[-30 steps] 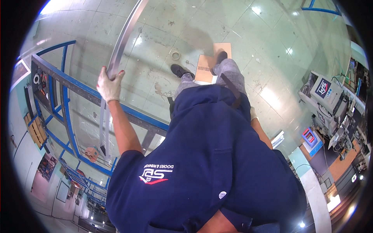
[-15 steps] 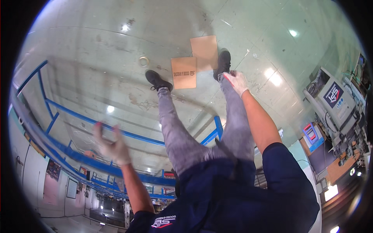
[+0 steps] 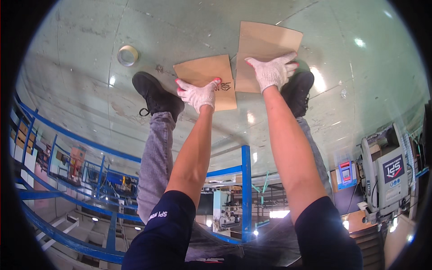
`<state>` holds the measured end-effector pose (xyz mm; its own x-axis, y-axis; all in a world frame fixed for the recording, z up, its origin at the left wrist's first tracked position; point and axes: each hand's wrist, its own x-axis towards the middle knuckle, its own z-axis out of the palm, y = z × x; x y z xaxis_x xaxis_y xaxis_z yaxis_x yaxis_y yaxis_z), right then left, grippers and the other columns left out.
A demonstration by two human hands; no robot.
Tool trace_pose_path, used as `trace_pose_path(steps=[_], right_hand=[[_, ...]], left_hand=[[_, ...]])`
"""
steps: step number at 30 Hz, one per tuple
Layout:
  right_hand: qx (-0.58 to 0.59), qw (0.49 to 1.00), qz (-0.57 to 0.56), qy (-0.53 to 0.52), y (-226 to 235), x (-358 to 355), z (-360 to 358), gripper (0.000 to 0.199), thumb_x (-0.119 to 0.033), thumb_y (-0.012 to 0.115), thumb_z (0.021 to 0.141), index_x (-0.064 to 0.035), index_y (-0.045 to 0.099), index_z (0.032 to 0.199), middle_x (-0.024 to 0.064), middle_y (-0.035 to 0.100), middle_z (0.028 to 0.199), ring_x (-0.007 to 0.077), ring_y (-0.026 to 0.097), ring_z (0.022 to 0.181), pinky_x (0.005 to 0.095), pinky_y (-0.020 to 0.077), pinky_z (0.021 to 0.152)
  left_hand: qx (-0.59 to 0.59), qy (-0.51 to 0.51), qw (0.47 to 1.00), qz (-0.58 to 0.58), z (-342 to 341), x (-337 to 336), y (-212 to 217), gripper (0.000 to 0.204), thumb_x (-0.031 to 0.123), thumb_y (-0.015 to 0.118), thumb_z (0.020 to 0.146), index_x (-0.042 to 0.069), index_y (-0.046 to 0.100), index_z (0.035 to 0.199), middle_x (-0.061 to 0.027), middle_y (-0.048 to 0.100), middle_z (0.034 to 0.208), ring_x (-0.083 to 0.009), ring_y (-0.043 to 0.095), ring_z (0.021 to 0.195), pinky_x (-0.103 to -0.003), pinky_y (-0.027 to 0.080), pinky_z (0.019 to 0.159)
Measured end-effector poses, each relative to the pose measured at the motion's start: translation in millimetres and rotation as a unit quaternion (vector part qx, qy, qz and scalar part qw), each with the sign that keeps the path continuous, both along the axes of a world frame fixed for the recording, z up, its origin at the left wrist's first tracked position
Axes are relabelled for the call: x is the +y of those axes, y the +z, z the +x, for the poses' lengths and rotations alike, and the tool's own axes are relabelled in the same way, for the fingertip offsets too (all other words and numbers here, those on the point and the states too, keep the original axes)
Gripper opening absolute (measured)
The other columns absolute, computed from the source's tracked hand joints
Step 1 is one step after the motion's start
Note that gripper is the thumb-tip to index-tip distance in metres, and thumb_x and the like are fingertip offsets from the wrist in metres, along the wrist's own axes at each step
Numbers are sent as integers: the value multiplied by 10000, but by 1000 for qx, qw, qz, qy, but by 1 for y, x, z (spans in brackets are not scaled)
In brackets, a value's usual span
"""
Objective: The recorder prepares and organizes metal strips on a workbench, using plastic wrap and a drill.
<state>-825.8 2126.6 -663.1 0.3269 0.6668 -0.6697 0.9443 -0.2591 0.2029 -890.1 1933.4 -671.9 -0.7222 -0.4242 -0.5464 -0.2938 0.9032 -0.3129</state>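
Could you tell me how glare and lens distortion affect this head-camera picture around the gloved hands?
Head view: bright lamp reflections spot the glossy green floor, strongest right of the right hand; the left hand and both cardboard sheets stay sharp and evenly lit; the fisheye bends the blue railing and floor seams, and a black rim frames the picture.

The gloved left hand (image 3: 198,94) is laid flat on a small cardboard sheet (image 3: 207,74) on the floor (image 3: 81,54). The gloved right hand (image 3: 272,72) is pressed on a larger cardboard sheet (image 3: 265,40) just beside it. A tape roll (image 3: 128,55) is seen apart, to the left.
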Motion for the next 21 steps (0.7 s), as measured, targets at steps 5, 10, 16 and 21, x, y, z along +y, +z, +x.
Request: trace_pose_path(steps=[5, 10, 16, 21], right_hand=[[74, 993, 58, 74, -1, -5, 9, 1394, -484, 1006, 553, 11, 190, 1569, 250, 475, 1390, 422, 487, 1308, 522, 427, 1072], [25, 996, 50, 72, -9, 15, 47, 1415, -478, 1009, 552, 22, 166, 1573, 318, 341, 1542, 465, 393, 1413, 574, 399, 1112], [214, 958, 178, -74, -27, 23, 61, 1163, -614, 765, 860, 52, 173, 1607, 346, 331, 1596, 478, 379, 1464, 510, 379, 1181], [238, 956, 142, -98, -14, 32, 66, 1065, -603, 771, 854, 86, 346, 1547, 310, 501, 1477, 402, 552, 1329, 463, 456, 1105]], left_hand=[[-51, 195, 895, 399, -58, -85, 6, 676, 178, 919, 760, 8, 566, 1310, -120, 723, 1185, -221, 702, 1058, -327, 543, 957], [-151, 346, 732, 567, -78, -65, 58, 465, 53, 748, 930, 14, 563, 1354, -94, 683, 1273, -187, 676, 1134, -350, 548, 983], [-129, 217, 826, 504, -49, 52, 15, 551, 318, 816, 909, 33, 546, 1296, -114, 631, 1164, -193, 628, 980, -353, 531, 879], [90, -56, 950, 292, 18, 123, 1, 960, 338, 885, 776, -16, 349, 1489, -301, 410, 1432, -440, 496, 1293, -492, 444, 1107]])
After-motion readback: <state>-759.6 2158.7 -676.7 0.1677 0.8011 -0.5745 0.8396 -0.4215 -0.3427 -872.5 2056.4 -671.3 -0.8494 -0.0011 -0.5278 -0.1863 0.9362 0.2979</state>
